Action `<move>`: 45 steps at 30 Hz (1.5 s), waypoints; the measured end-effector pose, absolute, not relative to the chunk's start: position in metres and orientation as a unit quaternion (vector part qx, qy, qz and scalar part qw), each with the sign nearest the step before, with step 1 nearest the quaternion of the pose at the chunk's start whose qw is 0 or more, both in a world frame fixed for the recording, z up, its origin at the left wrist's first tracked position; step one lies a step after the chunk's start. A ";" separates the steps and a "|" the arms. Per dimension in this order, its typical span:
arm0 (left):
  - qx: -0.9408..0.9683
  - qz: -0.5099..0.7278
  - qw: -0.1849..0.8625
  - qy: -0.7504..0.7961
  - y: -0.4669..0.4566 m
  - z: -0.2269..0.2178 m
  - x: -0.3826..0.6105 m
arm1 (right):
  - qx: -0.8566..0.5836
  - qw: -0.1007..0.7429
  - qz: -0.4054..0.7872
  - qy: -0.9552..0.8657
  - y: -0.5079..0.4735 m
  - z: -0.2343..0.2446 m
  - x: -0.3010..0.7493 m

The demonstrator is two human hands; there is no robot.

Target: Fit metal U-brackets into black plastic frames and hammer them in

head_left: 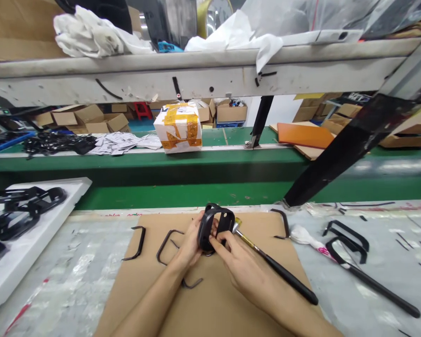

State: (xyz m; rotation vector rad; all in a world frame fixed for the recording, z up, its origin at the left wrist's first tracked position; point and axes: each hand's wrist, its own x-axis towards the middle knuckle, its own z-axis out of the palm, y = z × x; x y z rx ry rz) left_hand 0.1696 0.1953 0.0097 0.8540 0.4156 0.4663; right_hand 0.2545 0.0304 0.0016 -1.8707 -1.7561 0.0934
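Over a brown cardboard sheet [210, 299], a black plastic frame with an oval opening [206, 228] is held up between my hands. My left hand [192, 241] is closed around its left side. My right hand [231, 248] has its fingers closed at the lower right edge of the frame, partly inside the opening; whether it grips a smaller part there is hidden. A hammer with a black handle [289, 278] lies beside my right hand, its head partly behind the frame. Bent black strips [139, 242] lie on the cardboard on both sides.
At left, a white foam tray [73, 189] carries several black frames. On the right are a wrapped-head tool with a black handle [382, 290] and black bracket pieces [351, 236]. A slanted black post [337, 154] rises at right. A taped white box [178, 127] stands on the green ledge behind.
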 end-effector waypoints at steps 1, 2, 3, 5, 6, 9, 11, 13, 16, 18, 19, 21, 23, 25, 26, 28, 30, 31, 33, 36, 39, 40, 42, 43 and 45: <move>0.420 0.208 0.864 0.187 0.197 0.012 0.168 | -0.695 0.297 0.041 -0.653 0.029 0.005 0.255; 0.429 0.200 0.862 0.184 0.198 0.014 0.167 | -0.690 0.318 0.044 -0.648 0.028 0.008 0.255; 0.434 0.201 0.858 0.185 0.198 0.015 0.167 | -0.683 0.345 0.044 -0.642 0.027 0.010 0.256; 0.440 0.218 0.848 0.198 0.195 0.014 0.166 | -0.662 0.403 0.030 -0.631 0.026 0.013 0.257; 0.442 0.229 0.843 0.205 0.192 0.013 0.167 | -0.653 0.427 0.014 -0.626 0.026 0.012 0.258; 0.461 0.250 0.823 0.218 0.182 0.008 0.169 | -0.639 0.454 -0.022 -0.621 0.029 0.007 0.259; 0.489 0.252 0.806 0.218 0.176 0.007 0.170 | -0.638 0.451 -0.016 -0.624 0.029 0.003 0.261; 0.509 0.244 0.797 0.214 0.172 0.007 0.170 | -0.632 0.451 0.024 -0.629 0.027 0.001 0.265; 0.498 0.231 0.810 0.207 0.171 0.009 0.170 | -0.640 0.509 0.059 -0.572 0.016 -0.002 0.273; 0.463 0.231 0.833 0.197 0.169 0.009 0.170 | -0.653 0.580 0.022 -0.486 0.009 -0.005 0.277; 0.441 0.226 0.847 0.191 0.167 0.009 0.170 | -0.656 0.605 0.010 -0.451 0.006 -0.006 0.278; 0.396 0.201 0.878 0.178 0.162 0.009 0.170 | -0.653 0.621 0.062 -0.430 0.004 -0.007 0.276; 0.366 0.165 0.901 0.165 0.157 0.008 0.171 | -0.635 0.607 0.186 -0.440 0.005 -0.004 0.272; 0.358 0.135 0.911 0.154 0.155 0.007 0.171 | -0.606 0.606 0.278 -0.433 0.007 0.001 0.268; 0.362 0.124 0.912 0.146 0.155 0.007 0.171 | -0.594 0.613 0.298 -0.427 0.008 0.004 0.266; 0.393 0.114 0.903 0.130 0.157 0.007 0.170 | -0.574 0.627 0.313 -0.424 0.008 0.009 0.266; 0.454 0.124 0.874 0.124 0.159 0.008 0.170 | -0.562 0.630 0.317 -0.432 0.007 0.010 0.268; 0.484 0.134 0.855 0.127 0.160 0.009 0.169 | -0.562 0.629 0.313 -0.437 0.007 0.010 0.268; 0.512 0.147 0.834 0.140 0.161 0.013 0.167 | -0.568 0.625 0.302 -0.442 0.005 0.008 0.270; 0.434 0.102 0.883 0.146 0.164 0.021 0.163 | -0.569 0.616 0.302 -0.453 0.004 0.006 0.270; 0.321 0.009 0.935 0.149 0.168 0.027 0.159 | -0.570 0.595 0.305 -0.478 0.001 0.008 0.271; 0.298 -0.011 0.942 0.155 0.170 0.028 0.159 | -0.570 0.589 0.309 -0.483 0.000 0.009 0.272; 0.268 -0.032 0.948 0.170 0.171 0.028 0.158 | -0.566 0.583 0.336 -0.476 -0.002 0.012 0.272; 0.253 -0.038 0.950 0.177 0.171 0.028 0.158 | -0.563 0.583 0.351 -0.469 -0.004 0.014 0.272; 0.230 -0.038 0.954 0.186 0.168 0.031 0.157 | -0.561 0.585 0.371 -0.454 -0.006 0.016 0.271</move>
